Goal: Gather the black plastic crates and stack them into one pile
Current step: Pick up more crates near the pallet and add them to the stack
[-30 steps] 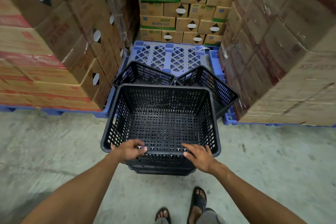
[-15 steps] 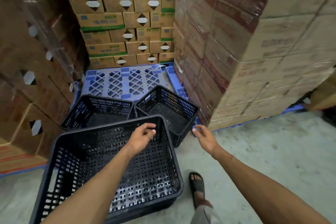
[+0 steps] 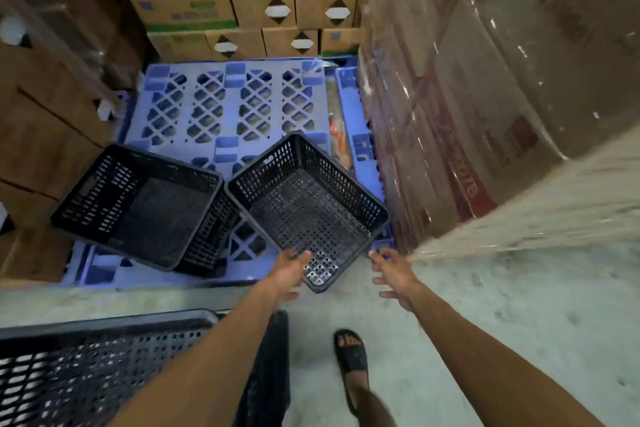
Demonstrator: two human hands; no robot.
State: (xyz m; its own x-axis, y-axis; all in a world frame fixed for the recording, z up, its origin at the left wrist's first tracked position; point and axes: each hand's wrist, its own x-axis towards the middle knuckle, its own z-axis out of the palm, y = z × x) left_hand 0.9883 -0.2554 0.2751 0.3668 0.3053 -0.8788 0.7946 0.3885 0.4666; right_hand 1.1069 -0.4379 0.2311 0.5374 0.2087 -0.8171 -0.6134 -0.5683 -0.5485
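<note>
Left hand (image 3: 289, 272) at near corner of right crate (image 3: 308, 208), grip unclear. Right hand (image 3: 394, 274) open, empty, just right of it.

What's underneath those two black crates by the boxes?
A blue plastic pallet lies under both the left crate and the right crate. What its slats cover is hidden.
</note>
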